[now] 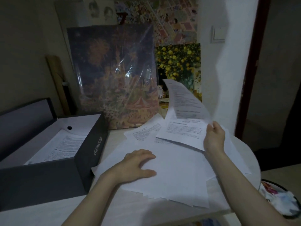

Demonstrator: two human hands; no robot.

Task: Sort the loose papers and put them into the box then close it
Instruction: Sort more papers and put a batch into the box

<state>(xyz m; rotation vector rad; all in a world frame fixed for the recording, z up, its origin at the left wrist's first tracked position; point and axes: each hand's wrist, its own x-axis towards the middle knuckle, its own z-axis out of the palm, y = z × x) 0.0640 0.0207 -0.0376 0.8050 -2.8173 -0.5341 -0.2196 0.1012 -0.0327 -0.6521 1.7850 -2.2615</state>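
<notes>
The right hand [214, 136] pinches 1 curling white printed sheet [184, 118]; the flat, open left hand [138, 165] should steady the white paper pile [171, 181] beside the dark grey cardboard box [91, 147].

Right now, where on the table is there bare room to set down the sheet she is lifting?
Bare table shows along the near edge, in front of the box and beside the left hand. A strip lies between box and paper pile. The right side is crowded with papers; the right hand lifts a sheet.
</notes>
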